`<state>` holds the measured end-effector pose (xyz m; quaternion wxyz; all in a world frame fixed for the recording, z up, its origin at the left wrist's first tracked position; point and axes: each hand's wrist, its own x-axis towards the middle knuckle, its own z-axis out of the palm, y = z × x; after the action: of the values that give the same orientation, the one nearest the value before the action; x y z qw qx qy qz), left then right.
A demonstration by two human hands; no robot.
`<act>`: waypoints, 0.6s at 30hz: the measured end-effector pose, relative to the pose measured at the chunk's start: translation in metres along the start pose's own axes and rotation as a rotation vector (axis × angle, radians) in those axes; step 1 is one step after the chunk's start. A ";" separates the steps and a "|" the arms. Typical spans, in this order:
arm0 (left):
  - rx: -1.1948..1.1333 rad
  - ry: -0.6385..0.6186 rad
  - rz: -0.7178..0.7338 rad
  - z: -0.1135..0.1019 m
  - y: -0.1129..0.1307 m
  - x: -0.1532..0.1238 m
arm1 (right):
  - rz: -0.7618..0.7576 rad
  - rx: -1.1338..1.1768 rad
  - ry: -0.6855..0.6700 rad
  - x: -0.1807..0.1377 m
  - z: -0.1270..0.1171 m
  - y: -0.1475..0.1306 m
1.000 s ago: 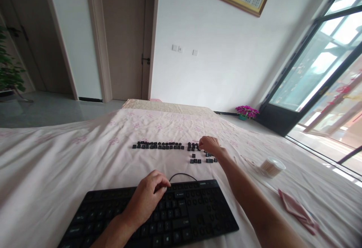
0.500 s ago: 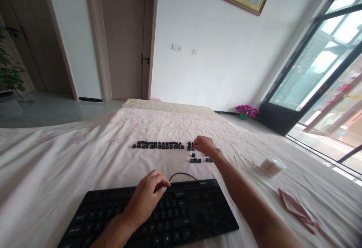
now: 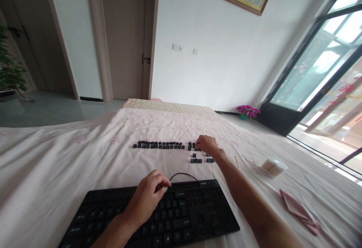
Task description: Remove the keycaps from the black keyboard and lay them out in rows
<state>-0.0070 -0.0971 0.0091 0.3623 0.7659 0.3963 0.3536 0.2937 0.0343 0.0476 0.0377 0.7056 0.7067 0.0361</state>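
Observation:
A black keyboard [image 3: 195,217] lies on the cloth, with bare spots where keys are off, mostly on its right side. Across its upper middle rests my left hand [image 3: 148,193], fingers curled and thumb pressed to the forefinger near the back edge; whatever they may hold is hidden. My right hand [image 3: 207,143] reaches beyond the keyboard to a group of loose keycaps [image 3: 196,160]. Its fingers are bunched down at the upper caps, and the fingertips are too small and covered to show what is in them. Two rows of black keycaps [image 3: 160,146] lie left of that group.
A pink floral cloth [image 3: 85,157] covers the table. To the right are a clear round tub of cotton swabs [image 3: 273,167], a loose swab [image 3: 236,161] and a folded pink cloth [image 3: 299,212]. The keyboard's cable [image 3: 183,173] loops behind it.
My right hand has shifted slightly right over the keycap group, uncovering more caps at its left and below. My left hand stays in place on the keyboard.

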 end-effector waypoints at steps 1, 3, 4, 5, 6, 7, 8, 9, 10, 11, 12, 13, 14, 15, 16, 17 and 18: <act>0.000 -0.001 0.000 0.000 0.000 0.000 | -0.008 0.004 0.006 0.001 0.000 -0.003; 0.000 -0.003 0.001 0.000 0.000 0.000 | -0.029 0.016 0.010 0.002 0.001 -0.009; 0.001 -0.003 0.001 0.000 0.000 0.000 | -0.039 0.021 0.010 0.003 0.002 -0.012; 0.001 -0.002 0.001 0.000 0.000 -0.001 | -0.048 0.025 0.008 0.004 0.003 -0.016; 0.001 -0.002 0.002 0.000 0.000 -0.001 | -0.054 0.029 0.005 0.004 0.003 -0.018; 0.002 -0.001 0.002 0.000 0.000 -0.001 | -0.058 0.031 0.002 0.005 0.004 -0.021; 0.002 0.001 0.003 0.000 0.000 -0.001 | -0.060 0.032 -0.002 0.005 0.004 -0.023; 0.003 0.001 0.002 0.000 0.001 -0.001 | -0.059 0.032 -0.006 0.005 0.004 -0.024; 0.003 0.001 0.000 0.000 0.001 -0.001 | -0.058 0.033 -0.010 0.005 0.004 -0.024; 0.004 0.001 0.000 0.000 0.001 -0.001 | -0.057 0.033 -0.015 0.005 0.003 -0.023; 0.004 0.002 0.000 -0.001 0.001 -0.001 | -0.054 0.033 -0.020 0.004 0.001 -0.022; 0.004 0.003 0.001 -0.001 0.001 -0.001 | -0.052 0.034 -0.025 0.004 0.000 -0.020; 0.003 0.003 0.002 -0.001 0.002 -0.001 | -0.048 0.034 -0.029 0.003 -0.001 -0.018; 0.002 0.003 0.003 -0.001 0.002 -0.001 | -0.044 0.033 -0.033 0.003 -0.003 -0.016; 0.001 0.004 0.004 -0.001 0.002 -0.001 | -0.039 0.032 -0.037 0.002 -0.004 -0.015; -0.001 0.005 0.005 -0.001 0.002 -0.001 | -0.034 0.031 -0.040 0.001 -0.005 -0.013; -0.003 0.005 0.004 -0.001 0.002 -0.001 | -0.029 0.030 -0.041 0.001 -0.005 -0.012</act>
<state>-0.0075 -0.0986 0.0112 0.3616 0.7653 0.3953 0.3568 0.2812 0.0352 0.0515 0.0420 0.6963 0.7164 0.0105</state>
